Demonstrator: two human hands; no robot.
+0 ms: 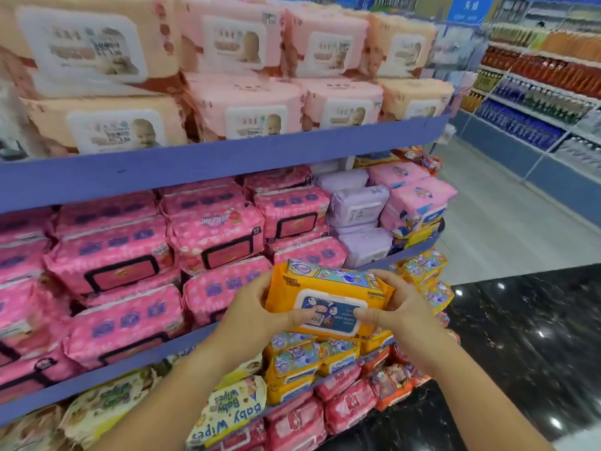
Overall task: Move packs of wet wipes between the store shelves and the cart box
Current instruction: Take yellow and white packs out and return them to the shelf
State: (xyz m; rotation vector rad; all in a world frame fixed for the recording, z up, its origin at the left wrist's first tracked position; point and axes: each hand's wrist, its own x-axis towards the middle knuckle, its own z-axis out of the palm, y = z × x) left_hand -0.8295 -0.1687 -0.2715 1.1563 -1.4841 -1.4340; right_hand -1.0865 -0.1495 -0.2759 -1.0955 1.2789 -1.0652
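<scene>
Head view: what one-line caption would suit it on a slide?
Left hand and right hand grip an orange wipes pack before blue shelves of pink packs.

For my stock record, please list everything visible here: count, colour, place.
Shelf boards: three, violet, left.
Orange plastic wet-wipe pack with white lid: one, orange, held before the shelves.
Soft wipe packs with baby picture: several, peach and pale pink, top shelf.
Wipe packs with dark-framed lid: many, bright pink, middle shelf.
Small wipe packs: few, lilac, middle shelf, right.
Cartoon wipe packs: several, yellow, lower shelf.
Left hand: grips pack's left end.
Right hand: grips pack's right end.
</scene>
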